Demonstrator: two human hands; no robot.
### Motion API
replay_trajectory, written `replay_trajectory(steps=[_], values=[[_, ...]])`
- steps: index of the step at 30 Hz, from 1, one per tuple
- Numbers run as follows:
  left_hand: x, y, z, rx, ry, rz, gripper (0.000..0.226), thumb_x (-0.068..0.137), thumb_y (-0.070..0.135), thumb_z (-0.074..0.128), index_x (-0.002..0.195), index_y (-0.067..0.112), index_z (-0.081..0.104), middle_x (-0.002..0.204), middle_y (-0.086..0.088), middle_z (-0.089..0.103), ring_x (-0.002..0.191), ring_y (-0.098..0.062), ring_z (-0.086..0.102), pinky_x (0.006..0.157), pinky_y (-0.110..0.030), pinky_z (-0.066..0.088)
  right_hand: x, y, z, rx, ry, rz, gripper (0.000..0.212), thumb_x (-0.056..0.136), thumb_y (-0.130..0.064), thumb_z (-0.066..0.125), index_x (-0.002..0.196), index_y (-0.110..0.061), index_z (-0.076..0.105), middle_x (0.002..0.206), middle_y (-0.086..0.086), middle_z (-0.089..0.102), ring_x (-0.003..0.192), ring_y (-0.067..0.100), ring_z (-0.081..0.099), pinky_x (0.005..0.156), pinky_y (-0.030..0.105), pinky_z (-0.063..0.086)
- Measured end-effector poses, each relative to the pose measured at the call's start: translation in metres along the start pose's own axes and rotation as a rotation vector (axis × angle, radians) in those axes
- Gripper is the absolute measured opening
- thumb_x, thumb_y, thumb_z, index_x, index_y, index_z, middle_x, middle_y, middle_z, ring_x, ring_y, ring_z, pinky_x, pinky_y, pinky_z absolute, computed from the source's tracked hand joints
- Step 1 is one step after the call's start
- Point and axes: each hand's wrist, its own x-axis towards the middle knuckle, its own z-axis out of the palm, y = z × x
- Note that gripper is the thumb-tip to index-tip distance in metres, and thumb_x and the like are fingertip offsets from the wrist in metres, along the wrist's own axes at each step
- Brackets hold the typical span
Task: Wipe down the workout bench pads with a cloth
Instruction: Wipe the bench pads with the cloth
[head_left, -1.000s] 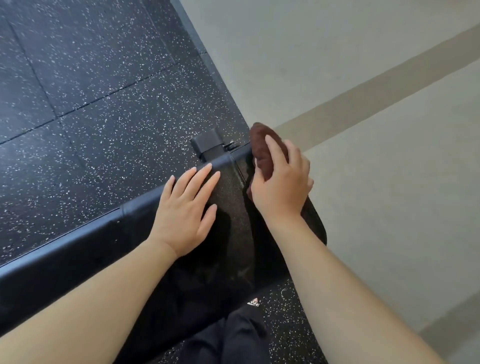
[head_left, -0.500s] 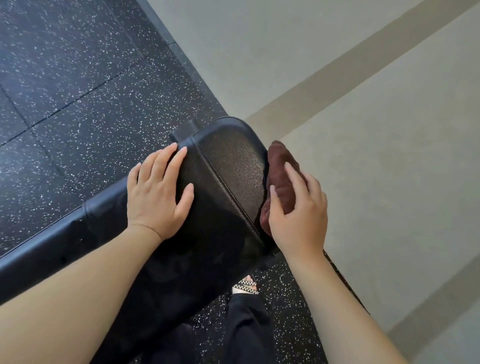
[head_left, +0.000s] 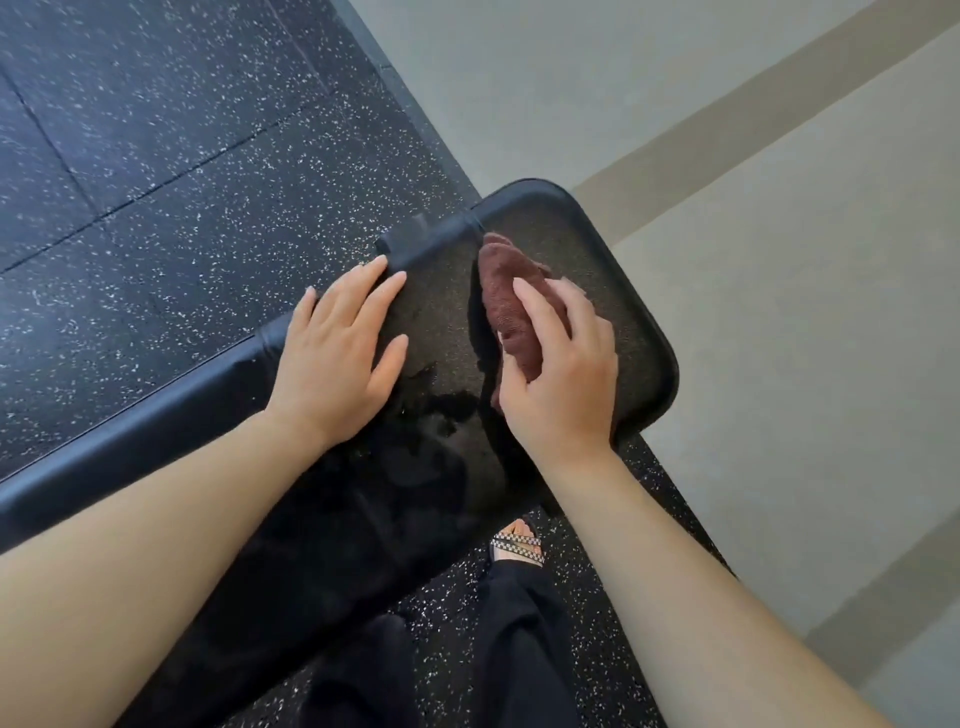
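A person leans over a black padded bench pad (head_left: 613, 291). The right hand (head_left: 563, 384) presses a bunched brown cloth (head_left: 506, 306) onto the pad's rounded end, its grip curled over the cloth, which pokes out past the fingertips. The left hand (head_left: 337, 353) lies flat beside it, fingers spread, holding nothing.

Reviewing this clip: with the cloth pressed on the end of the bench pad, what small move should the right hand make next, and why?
Probably slide the cloth toward the pad's rounded far end and right edge. The right hand presses the bunched cloth near the pad's middle, the left hand lies flat on the pad beside it, and the surface nearer the body already looks glossy and wet, while the part beyond the cloth looks duller.
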Motion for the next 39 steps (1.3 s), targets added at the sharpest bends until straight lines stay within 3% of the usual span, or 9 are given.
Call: replay_trajectory(steps=[5, 7, 10, 14, 20, 26, 31, 34, 39], values=[[-0.052, -0.081, -0.019, 0.070, -0.037, -0.199, 0.062, 0.088, 0.051, 0.029, 0.133, 0.011, 0.044, 0.134, -0.013, 0.051, 0.120, -0.034, 0.046, 0.101, -0.053, 0.035, 0.018, -0.060, 0.042, -0.054, -0.140, -0.144, 0.051, 0.076, -0.021, 0.067, 0.125, -0.023, 0.056, 0.130, 0.008, 0.053, 0.112, 0.033, 0.049, 0.080, 0.052, 0.046], [-0.058, -0.093, -0.021, 0.029, -0.047, -0.266, 0.064, 0.086, 0.054, 0.027, 0.125, 0.009, 0.050, 0.121, -0.013, 0.058, 0.107, -0.037, 0.054, 0.087, -0.050, 0.045, 0.035, -0.073, 0.055, -0.112, -0.154, -0.175, 0.049, 0.076, -0.024, 0.066, 0.124, -0.024, 0.057, 0.130, 0.007, 0.053, 0.114, 0.034, 0.048, 0.080, 0.052, 0.045], [-0.057, -0.092, -0.021, 0.011, -0.036, -0.296, 0.060, 0.084, 0.055, 0.028, 0.121, 0.014, 0.052, 0.113, -0.006, 0.061, 0.098, -0.034, 0.058, 0.074, -0.043, 0.047, 0.059, -0.079, 0.065, -0.165, -0.169, -0.143, 0.047, 0.079, -0.028, 0.062, 0.125, -0.026, 0.054, 0.133, 0.004, 0.050, 0.118, 0.031, 0.044, 0.086, 0.052, 0.042], [-0.058, -0.094, -0.023, 0.005, -0.055, -0.278, 0.059, 0.085, 0.054, 0.029, 0.120, 0.013, 0.054, 0.110, -0.007, 0.061, 0.093, -0.033, 0.059, 0.071, -0.041, 0.047, 0.032, -0.105, 0.072, -0.162, -0.119, 0.036, 0.051, 0.080, -0.036, 0.063, 0.129, -0.027, 0.049, 0.135, 0.004, 0.046, 0.120, 0.029, 0.042, 0.086, 0.051, 0.043], [-0.057, -0.097, -0.024, -0.010, -0.077, -0.258, 0.055, 0.087, 0.051, 0.031, 0.118, 0.012, 0.054, 0.107, -0.006, 0.062, 0.088, -0.032, 0.059, 0.070, -0.040, 0.048, 0.036, -0.108, 0.076, -0.183, -0.196, -0.162, 0.049, 0.073, -0.029, 0.066, 0.120, -0.028, 0.055, 0.129, 0.003, 0.052, 0.114, 0.031, 0.047, 0.081, 0.048, 0.042], [-0.056, -0.097, -0.025, -0.015, -0.080, -0.248, 0.053, 0.086, 0.050, 0.032, 0.117, 0.013, 0.054, 0.105, -0.005, 0.062, 0.086, -0.031, 0.059, 0.067, -0.038, 0.046, 0.102, -0.107, 0.077, -0.305, -0.256, 0.058, 0.036, 0.084, -0.036, 0.057, 0.119, -0.031, 0.052, 0.129, 0.001, 0.048, 0.117, 0.027, 0.041, 0.092, 0.047, 0.034], [-0.056, -0.095, -0.026, -0.014, -0.080, -0.254, 0.052, 0.086, 0.048, 0.034, 0.118, 0.012, 0.054, 0.106, -0.005, 0.061, 0.086, -0.031, 0.058, 0.068, -0.038, 0.047, 0.032, -0.124, 0.074, -0.221, -0.222, -0.076, 0.046, 0.072, -0.025, 0.067, 0.116, -0.028, 0.056, 0.125, 0.002, 0.053, 0.114, 0.028, 0.046, 0.084, 0.047, 0.040], [-0.056, -0.095, -0.026, -0.023, -0.085, -0.260, 0.052, 0.086, 0.048, 0.034, 0.118, 0.012, 0.054, 0.107, -0.005, 0.061, 0.087, -0.030, 0.059, 0.069, -0.037, 0.047, 0.041, -0.107, 0.068, -0.221, -0.256, -0.181, 0.050, 0.070, -0.027, 0.068, 0.118, -0.029, 0.056, 0.125, 0.000, 0.055, 0.114, 0.028, 0.048, 0.081, 0.045, 0.041], [-0.055, -0.097, -0.026, -0.017, -0.093, -0.250, 0.053, 0.086, 0.049, 0.033, 0.119, 0.012, 0.054, 0.109, -0.003, 0.061, 0.088, -0.028, 0.058, 0.069, -0.036, 0.046, 0.108, -0.070, 0.052, -0.271, -0.190, -0.032, 0.041, 0.079, -0.034, 0.061, 0.120, -0.031, 0.056, 0.126, 0.001, 0.054, 0.113, 0.030, 0.046, 0.083, 0.043, 0.039]])
